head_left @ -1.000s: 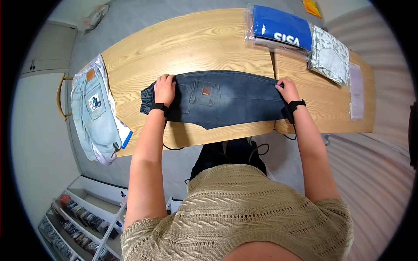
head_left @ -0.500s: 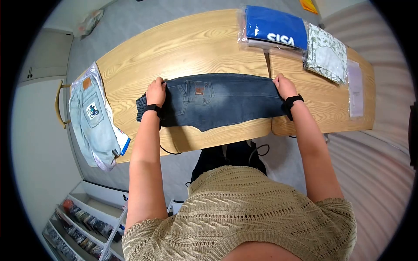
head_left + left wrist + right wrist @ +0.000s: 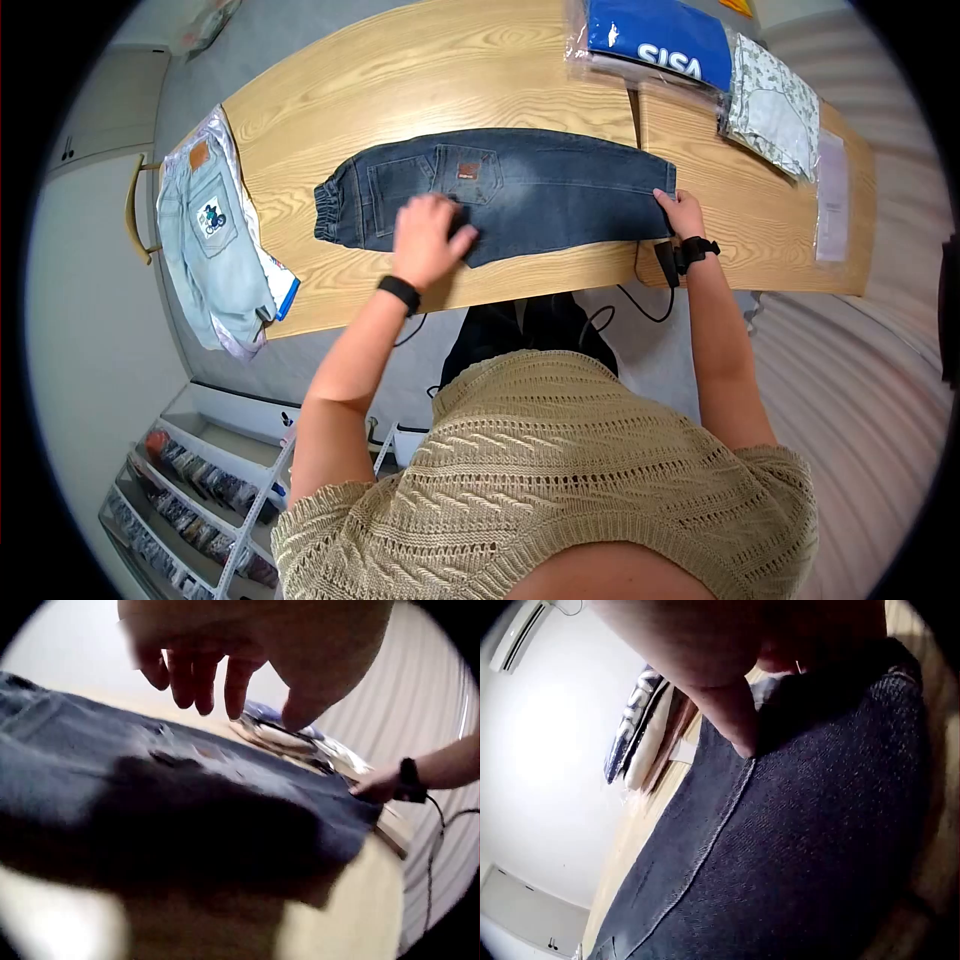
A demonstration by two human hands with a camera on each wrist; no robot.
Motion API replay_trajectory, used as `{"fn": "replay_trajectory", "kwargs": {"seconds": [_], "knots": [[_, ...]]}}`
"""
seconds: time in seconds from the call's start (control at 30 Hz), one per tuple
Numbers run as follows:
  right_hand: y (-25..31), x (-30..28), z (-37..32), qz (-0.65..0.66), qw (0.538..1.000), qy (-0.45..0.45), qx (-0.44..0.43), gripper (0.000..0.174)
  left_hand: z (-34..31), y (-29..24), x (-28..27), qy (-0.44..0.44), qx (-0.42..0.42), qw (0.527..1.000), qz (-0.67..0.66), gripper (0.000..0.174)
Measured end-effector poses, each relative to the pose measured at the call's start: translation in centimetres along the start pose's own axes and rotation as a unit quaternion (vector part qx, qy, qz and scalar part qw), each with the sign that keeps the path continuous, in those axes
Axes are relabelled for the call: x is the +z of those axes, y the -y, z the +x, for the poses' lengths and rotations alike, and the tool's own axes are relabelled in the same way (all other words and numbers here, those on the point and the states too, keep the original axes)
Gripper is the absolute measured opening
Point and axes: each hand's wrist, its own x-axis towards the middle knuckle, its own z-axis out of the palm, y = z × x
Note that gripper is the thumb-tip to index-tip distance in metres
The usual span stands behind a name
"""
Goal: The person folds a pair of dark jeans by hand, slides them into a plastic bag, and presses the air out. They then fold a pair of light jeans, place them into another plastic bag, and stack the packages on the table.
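A pair of dark blue jeans (image 3: pixel 560 195) lies folded lengthwise on the wooden table, its elastic waistband at the left and the leg hems at the right. Back pockets and a brown patch face up. My left hand (image 3: pixel 428 240) is above the near edge by the seat, blurred in the head view; in the left wrist view its fingers (image 3: pixel 202 682) hang loosely over the denim, holding nothing. At the hem end, my right hand (image 3: pixel 682 213) pinches the near corner, thumb on top. The fingers under the cloth are mostly hidden in the right wrist view.
Light blue jeans (image 3: pixel 205 250) lie on other clothing at the table's left end. Blue bagged clothing (image 3: pixel 660 45), a patterned white garment (image 3: pixel 770 110) and a clear packet (image 3: pixel 832 200) lie at the right. A black cable (image 3: pixel 655 315) trails from the right wrist.
My left hand has left the waistband end and moved right and nearer the body. The right hand has shifted from the hem's far corner toward its near corner. The jeans lie flatter.
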Motion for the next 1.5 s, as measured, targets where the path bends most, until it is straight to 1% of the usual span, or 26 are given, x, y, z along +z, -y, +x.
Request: {"fn": "replay_trajectory", "kwargs": {"seconds": [0.03,0.1,0.13,0.2,0.3,0.33,0.37,0.43,0.47,0.6,0.7,0.8,0.83,0.9,0.97,1.0,1.03,1.1,1.13,1.17,1.2,1.3,1.37,1.43,1.47,1.5], "knots": [[0.0,0.2,0.1,0.001,1.000,0.001,-0.001,0.059,-1.4,-0.9,1.1,0.028,0.003,1.000,0.004,0.048],[-0.3,0.7,0.7,-0.002,0.991,-0.098,-0.097,0.059,-2.7,-2.4,2.8,0.021,0.014,1.000,0.014,0.059],[0.0,0.6,0.8,-0.002,0.991,-0.099,-0.095,0.059,-3.1,-2.6,3.8,0.021,0.015,1.000,0.013,0.059],[0.5,0.0,1.2,0.002,0.982,-0.116,-0.151,0.058,-3.3,-2.8,5.5,-0.010,-0.044,0.998,0.045,0.065],[1.0,-1.0,1.8,0.045,0.989,-0.075,-0.117,0.057,-3.0,-2.7,7.3,-0.047,-0.090,0.994,0.037,0.065],[1.1,-1.1,2.2,0.088,0.991,-0.044,-0.094,0.052,-2.9,-2.6,7.4,-0.072,-0.095,0.992,0.032,0.058],[1.3,-1.3,2.5,0.087,0.991,-0.043,-0.096,0.052,-2.8,-2.4,7.5,-0.074,-0.097,0.992,0.033,0.058],[2.3,-1.7,2.2,0.165,0.986,0.024,-0.027,0.047,-2.7,-2.2,7.1,-0.105,-0.107,0.989,0.003,0.051],[3.2,-2.2,1.4,0.117,0.993,0.011,-0.022,0.045,-2.7,-2.3,6.7,-0.111,-0.130,0.985,-0.013,0.042],[1.6,-1.7,3.1,0.159,0.987,0.024,-0.029,0.045,-2.6,-1.5,6.2,-0.061,-0.174,0.980,-0.076,0.035],[1.3,-1.7,3.0,0.077,0.994,-0.005,-0.073,0.046,-2.7,-2.2,5.7,-0.070,-0.171,0.979,-0.082,0.030],[1.7,-1.7,1.6,0.022,0.998,-0.018,-0.055,0.046,-3.5,-2.7,5.5,-0.085,-0.031,0.996,0.000,0.025],[1.6,-1.5,1.4,-0.008,0.997,-0.042,-0.065,0.043,-4.0,-2.4,5.8,-0.085,-0.031,0.996,0.000,0.025],[1.1,-0.6,0.7,-0.036,0.994,-0.065,-0.075,0.041,-4.9,-1.7,6.6,-0.066,0.048,0.997,-0.012,0.022],[0.3,0.9,-0.2,-0.199,0.936,-0.260,-0.133,0.035,-5.6,-1.3,7.4,-0.079,0.059,0.995,-0.002,0.021],[2.5,1.3,-2.7,-0.254,0.904,-0.287,-0.188,0.032,-5.7,-1.3,7.6,-0.086,0.063,0.994,0.001,0.022],[3.7,2.6,-4.4,-0.174,0.873,-0.322,-0.321,0.027,-5.8,-1.3,7.7,-0.094,0.067,0.993,0.004,0.022],[7.3,5.2,-8.5,-0.100,0.868,-0.180,-0.452,0.029,-5.9,-1.3,7.8,-0.098,0.057,0.994,-0.002,0.022],[7.3,7.5,-8.8,-0.083,0.844,-0.081,-0.524,0.030,-5.9,-1.3,7.7,-0.102,0.050,0.994,-0.007,0.023],[8.2,9.4,-10.6,-0.104,0.826,-0.026,-0.554,0.035,-5.8,-1.4,7.6,-0.103,0.050,0.993,-0.006,0.023],[8.4,11.4,-11.4,-0.146,0.781,-0.030,-0.606,0.043,-5.7,-1.5,7.4,-0.100,0.046,0.994,-0.008,0.023],[9.0,15.9,-12.0,-0.263,0.747,-0.052,-0.608,0.038,-5.7,-1.6,6.7,-0.098,0.047,0.994,-0.015,0.024],[8.6,17.2,-11.2,-0.271,0.747,-0.051,-0.605,0.036,-6.1,-1.6,6.2,-0.094,0.051,0.994,-0.022,0.026],[8.5,17.9,-10.6,-0.282,0.748,-0.052,-0.599,0.033,-6.0,-1.9,5.0,-0.047,0.065,0.995,-0.052,0.030],[8.2,18.1,-10.3,-0.252,0.758,-0.057,-0.599,0.033,-5.8,-1.9,4.4,-0.068,0.103,0.992,-0.035,0.035],[8.0,18.1,-10.2,-0.223,0.767,-0.061,-0.599,0.032,-5.8,-1.7,4.5,-0.068,0.104,0.992,-0.037,0.035]]}}
